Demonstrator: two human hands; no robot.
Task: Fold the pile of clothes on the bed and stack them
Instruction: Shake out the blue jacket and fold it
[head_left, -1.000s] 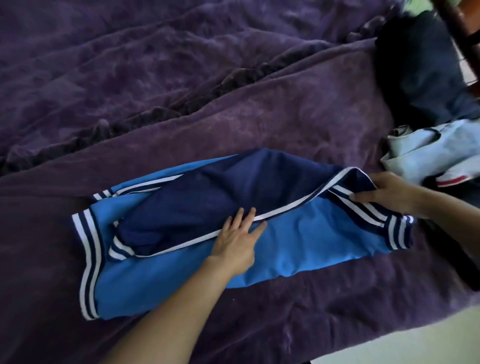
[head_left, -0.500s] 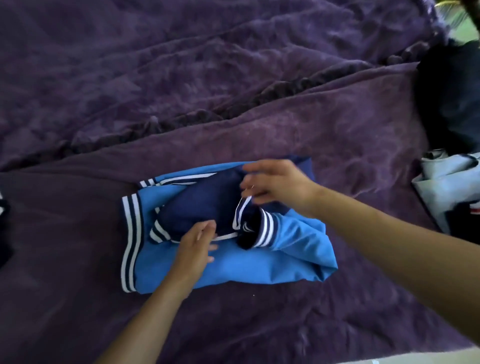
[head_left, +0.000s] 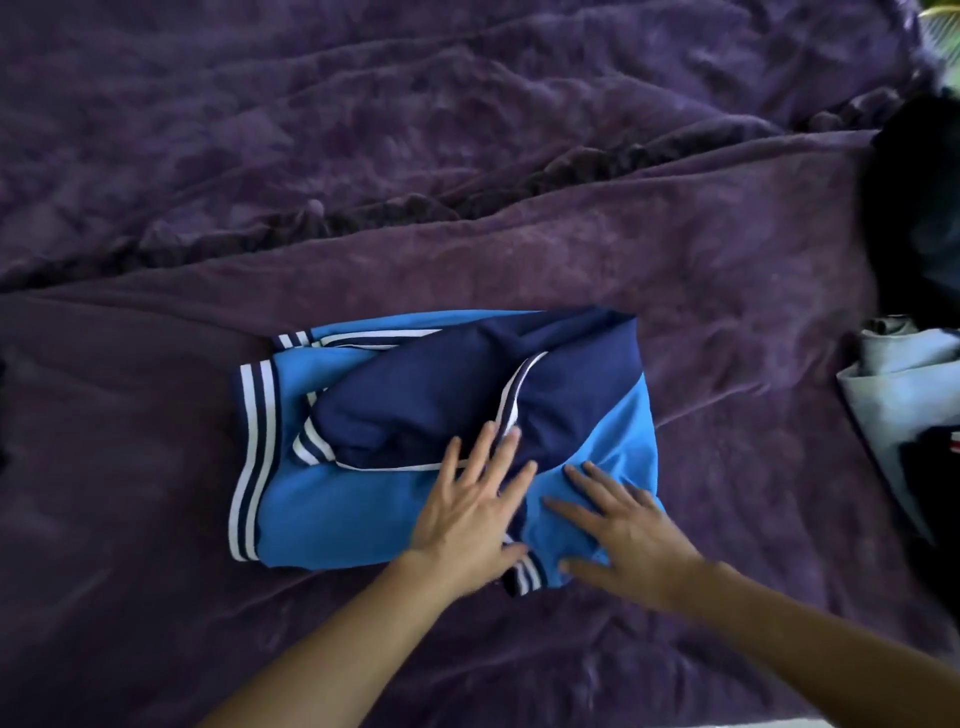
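Left hand (head_left: 475, 512) spread flat on folded blue jacket (head_left: 363, 499), right hand (head_left: 621, 530) flat, fingers splayed beside it

A bright blue and navy jacket (head_left: 441, 431) with white-and-navy striped trim lies on a deep purple blanket (head_left: 467, 208); pale blue clothing (head_left: 904, 384) right of the hands.

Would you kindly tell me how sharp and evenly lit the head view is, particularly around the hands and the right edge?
Head view: the blue jacket shows its stripes crisply; the left hand and right hand are softly blurred at the fingertips; the dark clothes at the right edge sink into shadow, detail lost; the bright patch in the top right corner is blown out.
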